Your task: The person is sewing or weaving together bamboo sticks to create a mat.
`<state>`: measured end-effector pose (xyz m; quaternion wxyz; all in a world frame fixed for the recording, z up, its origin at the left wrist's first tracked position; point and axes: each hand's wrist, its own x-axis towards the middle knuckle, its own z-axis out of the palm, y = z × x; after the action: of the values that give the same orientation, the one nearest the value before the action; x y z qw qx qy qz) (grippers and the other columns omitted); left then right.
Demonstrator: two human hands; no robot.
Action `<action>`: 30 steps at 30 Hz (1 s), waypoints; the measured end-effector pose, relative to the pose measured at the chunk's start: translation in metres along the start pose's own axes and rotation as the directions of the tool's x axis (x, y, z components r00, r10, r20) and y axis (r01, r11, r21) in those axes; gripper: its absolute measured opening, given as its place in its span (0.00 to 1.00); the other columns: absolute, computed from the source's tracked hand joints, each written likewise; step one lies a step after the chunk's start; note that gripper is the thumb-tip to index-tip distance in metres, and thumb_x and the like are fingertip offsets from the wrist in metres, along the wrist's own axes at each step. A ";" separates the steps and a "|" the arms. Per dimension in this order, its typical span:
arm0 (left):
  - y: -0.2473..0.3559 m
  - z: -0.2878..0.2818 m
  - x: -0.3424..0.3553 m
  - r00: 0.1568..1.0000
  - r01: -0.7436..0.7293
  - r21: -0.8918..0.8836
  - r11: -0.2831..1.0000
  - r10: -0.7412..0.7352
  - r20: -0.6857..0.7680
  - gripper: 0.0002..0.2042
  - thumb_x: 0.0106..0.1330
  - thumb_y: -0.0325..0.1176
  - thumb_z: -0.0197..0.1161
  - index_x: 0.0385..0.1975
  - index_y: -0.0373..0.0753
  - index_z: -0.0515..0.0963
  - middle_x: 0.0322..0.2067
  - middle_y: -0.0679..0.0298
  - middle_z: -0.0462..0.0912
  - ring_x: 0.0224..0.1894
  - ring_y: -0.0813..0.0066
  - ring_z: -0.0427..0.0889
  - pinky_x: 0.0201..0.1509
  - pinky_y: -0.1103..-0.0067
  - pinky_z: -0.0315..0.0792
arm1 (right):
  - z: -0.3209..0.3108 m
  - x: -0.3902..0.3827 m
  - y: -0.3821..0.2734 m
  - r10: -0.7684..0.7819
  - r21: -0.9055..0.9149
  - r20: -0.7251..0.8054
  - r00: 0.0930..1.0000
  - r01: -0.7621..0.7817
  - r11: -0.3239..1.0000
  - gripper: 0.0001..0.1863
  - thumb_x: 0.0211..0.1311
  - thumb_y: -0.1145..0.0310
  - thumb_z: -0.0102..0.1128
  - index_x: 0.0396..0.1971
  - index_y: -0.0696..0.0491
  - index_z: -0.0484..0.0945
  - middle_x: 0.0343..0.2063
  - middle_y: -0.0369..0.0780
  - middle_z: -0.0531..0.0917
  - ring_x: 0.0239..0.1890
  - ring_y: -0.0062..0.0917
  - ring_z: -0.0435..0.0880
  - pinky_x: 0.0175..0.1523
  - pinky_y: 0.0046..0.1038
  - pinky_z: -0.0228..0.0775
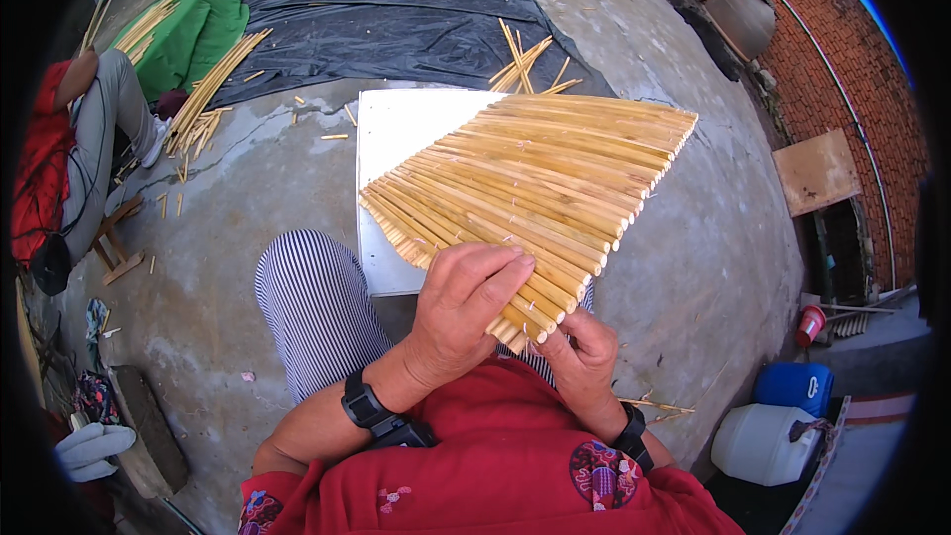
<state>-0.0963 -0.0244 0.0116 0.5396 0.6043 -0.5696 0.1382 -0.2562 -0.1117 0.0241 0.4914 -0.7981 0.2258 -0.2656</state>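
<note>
Left hand [468,299] and right hand [584,362] both clamped on near end of stick mat [525,183]; mat extends over white worktop [406,129], far-left corner showing.

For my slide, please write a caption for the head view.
Left hand and right hand hold a yellow stick mat, partly hiding a white board.

A thread-tied tan stick mat [530,183] slants over a white board [401,129].

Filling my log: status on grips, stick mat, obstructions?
Left grip: holding stick mat, near end. Right grip: at near corner, partly hidden. Mat partly hiding white board. Nothing seen blocking grips.
</note>
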 end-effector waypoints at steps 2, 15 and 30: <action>-0.001 0.000 0.000 1.000 -0.012 0.031 0.999 0.012 -0.011 0.25 0.45 0.31 0.71 0.47 0.37 0.76 0.44 0.59 0.78 0.42 0.60 0.77 0.46 0.71 0.72 | 0.001 0.000 -0.001 -0.005 0.021 0.000 1.000 0.005 1.000 0.09 0.60 0.72 0.62 0.39 0.59 0.80 0.27 0.41 0.82 0.26 0.26 0.80 0.33 0.25 0.71; -0.004 -0.001 0.000 1.000 -0.016 0.021 1.000 0.017 -0.021 0.25 0.45 0.31 0.71 0.46 0.36 0.77 0.44 0.59 0.79 0.42 0.60 0.77 0.46 0.71 0.73 | 0.007 0.000 0.000 -0.077 -0.004 -0.010 0.997 0.077 0.997 0.09 0.64 0.70 0.58 0.40 0.61 0.78 0.24 0.40 0.80 0.23 0.24 0.78 0.30 0.24 0.69; -0.003 -0.003 0.001 0.998 -0.041 0.045 0.998 0.044 -0.053 0.24 0.44 0.31 0.71 0.45 0.36 0.78 0.42 0.59 0.79 0.41 0.60 0.78 0.45 0.72 0.73 | 0.004 0.000 -0.018 0.367 0.518 0.222 0.903 -0.428 0.741 0.10 0.68 0.69 0.55 0.45 0.57 0.74 0.21 0.33 0.75 0.18 0.12 0.69 0.23 0.15 0.62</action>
<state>-0.0920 -0.0237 0.0120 0.5383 0.5998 -0.5644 0.1784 -0.2522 -0.1012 0.0392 0.7578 -0.5667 0.2776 -0.1660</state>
